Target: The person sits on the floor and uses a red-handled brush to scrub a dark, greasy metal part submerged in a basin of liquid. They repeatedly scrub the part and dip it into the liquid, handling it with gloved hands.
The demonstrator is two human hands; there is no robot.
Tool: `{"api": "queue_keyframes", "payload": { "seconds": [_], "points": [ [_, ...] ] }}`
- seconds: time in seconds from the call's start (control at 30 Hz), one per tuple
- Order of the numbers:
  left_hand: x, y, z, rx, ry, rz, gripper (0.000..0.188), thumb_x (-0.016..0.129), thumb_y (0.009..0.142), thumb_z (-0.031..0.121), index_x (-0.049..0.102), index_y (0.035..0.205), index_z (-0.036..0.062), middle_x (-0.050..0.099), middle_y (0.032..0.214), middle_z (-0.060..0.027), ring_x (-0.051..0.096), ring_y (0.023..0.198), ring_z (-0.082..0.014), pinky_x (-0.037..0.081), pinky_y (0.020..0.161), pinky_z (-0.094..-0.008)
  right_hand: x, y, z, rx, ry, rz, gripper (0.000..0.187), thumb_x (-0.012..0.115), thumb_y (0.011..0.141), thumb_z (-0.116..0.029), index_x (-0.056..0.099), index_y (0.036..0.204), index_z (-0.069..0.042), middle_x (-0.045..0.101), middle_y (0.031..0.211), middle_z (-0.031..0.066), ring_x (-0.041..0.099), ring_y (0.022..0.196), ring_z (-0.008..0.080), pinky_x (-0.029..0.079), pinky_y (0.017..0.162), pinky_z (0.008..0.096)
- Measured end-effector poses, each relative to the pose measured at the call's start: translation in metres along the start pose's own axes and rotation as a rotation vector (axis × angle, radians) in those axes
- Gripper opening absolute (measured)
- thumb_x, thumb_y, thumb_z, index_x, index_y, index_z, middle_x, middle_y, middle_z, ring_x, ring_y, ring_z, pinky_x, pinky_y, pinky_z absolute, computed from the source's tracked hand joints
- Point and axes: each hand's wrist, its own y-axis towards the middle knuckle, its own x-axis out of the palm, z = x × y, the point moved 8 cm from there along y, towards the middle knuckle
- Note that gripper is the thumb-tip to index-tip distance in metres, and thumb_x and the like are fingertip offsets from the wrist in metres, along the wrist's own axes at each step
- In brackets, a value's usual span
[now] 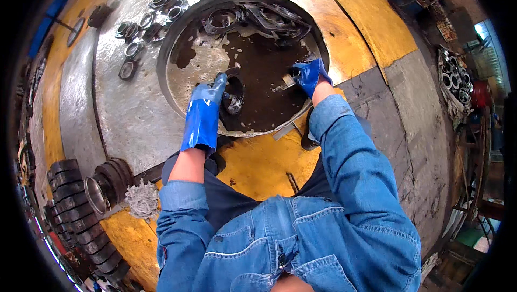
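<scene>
Both my hands wear blue rubber gloves and reach over a wide round basin [163,71] of dark, foamy liquid. My left hand [207,90] is closed on a dark metal ring-shaped part [233,98], tilted at the liquid's surface. At the basin's right side my right hand [309,76] is closed round a brush [288,81]; its pale end shows below the fingers, while the handle is hidden in the glove. More wet dark metal flange parts [264,20] lie piled at the basin's far side, partly out of the liquid.
Several metal ring parts [145,21] lie on the grey floor plate left of the basin. A grey rag [142,200] and stacked dark rings [107,184] sit at lower left. A bin of metal rings [455,79] stands at far right. My knees flank the basin's near edge.
</scene>
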Motion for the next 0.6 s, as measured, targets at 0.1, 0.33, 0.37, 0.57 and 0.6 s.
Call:
{"api": "queue_keyframes", "payload": {
  "seconds": [0.1, 0.33, 0.37, 0.57, 0.6],
  "points": [
    [0.002, 0.004, -0.010, 0.017, 0.005, -0.022, 0.075, 0.058, 0.100, 0.065, 0.072, 0.100, -0.0089, 0.067, 0.080, -0.0226, 0.066, 0.080, -0.0326, 0.050, 0.078, -0.0401, -0.002, -0.003, 0.000, 0.039, -0.089, 0.017, 0.035, 0.073, 0.090, -0.022, 0.077, 0.125, -0.023, 0.075, 0.123, 0.0117, 0.070, 0.112, 0.0350, 0.056, 0.101, 0.0415],
    [0.011, 0.007, -0.017, 0.207, 0.094, 0.042, 0.068, 0.049, 0.107, 0.057, 0.071, 0.107, -0.0075, 0.070, 0.095, -0.0314, 0.068, 0.091, -0.0434, 0.051, 0.081, -0.0490, -0.030, -0.043, -0.053, 0.014, 0.153, 0.045, 0.037, 0.067, 0.098, -0.016, 0.069, 0.134, -0.011, 0.074, 0.127, 0.0146, 0.072, 0.114, 0.0306, 0.055, 0.097, 0.0398],
    [0.016, 0.013, -0.020, 0.226, 0.096, 0.054, 0.068, 0.049, 0.107, 0.057, 0.072, 0.106, -0.0073, 0.070, 0.097, -0.0320, 0.068, 0.093, -0.0442, 0.051, 0.081, -0.0494, -0.030, -0.045, -0.054, -0.081, 0.272, 0.075, 0.035, 0.063, 0.100, -0.014, 0.069, 0.134, -0.009, 0.075, 0.125, 0.0147, 0.072, 0.111, 0.0285, 0.055, 0.096, 0.0373],
    [0.034, 0.022, -0.029, 0.586, 0.736, 0.057, 0.047, 0.039, 0.115, 0.025, 0.042, 0.154, -0.0004, 0.071, 0.113, -0.0289, 0.069, 0.099, -0.0457, 0.057, 0.082, -0.0469, -0.062, -0.051, -0.118, 0.048, 1.463, -0.112, 0.029, 0.071, 0.098, -0.022, 0.075, 0.119, -0.002, 0.076, 0.100, 0.0051, 0.068, 0.092, 0.0128, 0.056, 0.082, 0.0307],
    [0.034, 0.023, -0.029, 0.593, 0.795, 0.067, 0.048, 0.037, 0.115, 0.021, 0.036, 0.158, 0.0002, 0.071, 0.114, -0.0283, 0.069, 0.099, -0.0457, 0.058, 0.082, -0.0464, -0.063, -0.049, -0.127, 0.005, 1.501, -0.083, 0.031, 0.073, 0.097, -0.028, 0.076, 0.116, -0.003, 0.076, 0.098, 0.0040, 0.068, 0.090, 0.0122, 0.056, 0.081, 0.0305]
  ]
}}
